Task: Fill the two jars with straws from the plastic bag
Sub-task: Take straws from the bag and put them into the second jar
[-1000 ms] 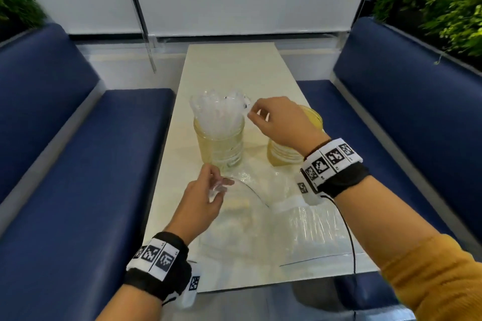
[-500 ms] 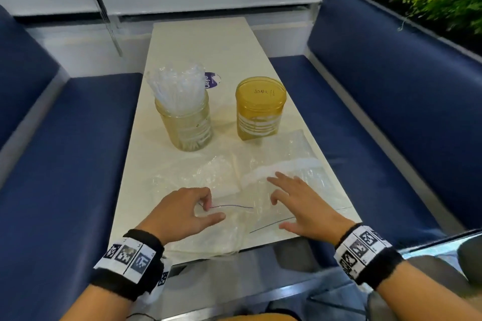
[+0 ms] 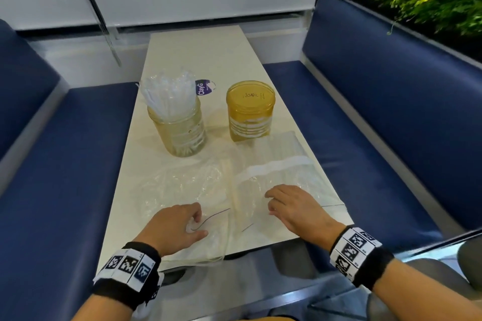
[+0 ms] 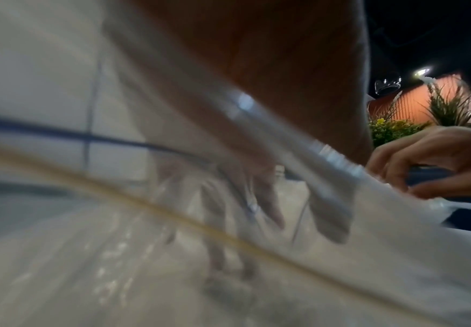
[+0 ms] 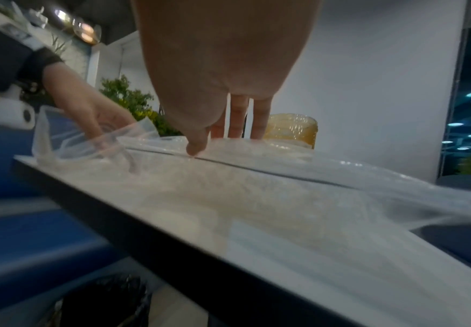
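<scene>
Two jars stand mid-table. The left jar (image 3: 177, 128) is open and packed with clear wrapped straws (image 3: 167, 94). The right jar (image 3: 249, 114) carries a yellow lid. Clear plastic bags (image 3: 281, 172) lie overlapped near the table's front edge; straws show faintly inside the right one. My left hand (image 3: 199, 224) pinches the bag's blue-lined mouth edge and holds it raised, as the right wrist view shows (image 5: 100, 135). My right hand (image 3: 271, 203) rests bent fingertips on the bag, thumb tip (image 5: 194, 151) touching the blue line.
The narrow cream table (image 3: 195, 55) runs away from me between two blue benches (image 3: 65, 164) (image 3: 378, 125). A purple round sticker (image 3: 204, 87) lies behind the left jar. The table's front edge (image 3: 260, 245) is just under my wrists.
My right hand came down from the jars to the bag and has since bent its spread fingers. My left hand has stayed at the bag's mouth edge.
</scene>
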Demonstrator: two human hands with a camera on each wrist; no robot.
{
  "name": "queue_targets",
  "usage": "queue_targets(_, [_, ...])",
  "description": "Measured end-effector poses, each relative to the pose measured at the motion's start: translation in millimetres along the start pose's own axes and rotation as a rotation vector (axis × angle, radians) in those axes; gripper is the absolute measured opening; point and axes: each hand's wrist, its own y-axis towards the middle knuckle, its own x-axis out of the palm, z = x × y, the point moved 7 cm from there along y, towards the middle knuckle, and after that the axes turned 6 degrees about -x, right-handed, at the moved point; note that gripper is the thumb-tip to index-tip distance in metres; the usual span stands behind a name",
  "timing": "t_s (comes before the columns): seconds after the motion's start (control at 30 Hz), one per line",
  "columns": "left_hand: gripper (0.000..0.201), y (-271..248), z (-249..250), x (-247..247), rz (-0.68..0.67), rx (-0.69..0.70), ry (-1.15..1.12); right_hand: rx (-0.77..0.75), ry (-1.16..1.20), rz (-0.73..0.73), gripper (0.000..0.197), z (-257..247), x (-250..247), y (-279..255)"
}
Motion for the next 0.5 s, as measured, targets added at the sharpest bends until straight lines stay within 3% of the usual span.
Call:
queue_targets(0.07, [0.031,-2.1,4.0,-0.5,0.005,0.014,-0.009,0.028,-0.010,0.053,0.006,4.7,-17.5,4.7])
queue_targets(0.2, [0.036,-0.2,15.4,2.5,-0.014,0.013,-0.020,0.163,0.009,0.125,0.020,30.6,-72.7,25.9])
queue_targets(0.33, [0.053,8.2,39.1,-3.5,-0.044,0.018,-0.214,0.273,-0.045,0.048,0.012,53.2,-118.4,61.9])
queue_targets(0.4, [0.052,10.9,53.8,-18.4,0.002,0.052,-0.329,0.275,-0.077,-0.004,0.007,57.9,-133.9,82.8])
queue_targets(0.5, [0.040,9.2,67.0,-56.8,0.183,0.092,-0.520,0.215,-0.152,-0.050,0.006,57.9,-157.9,115.8])
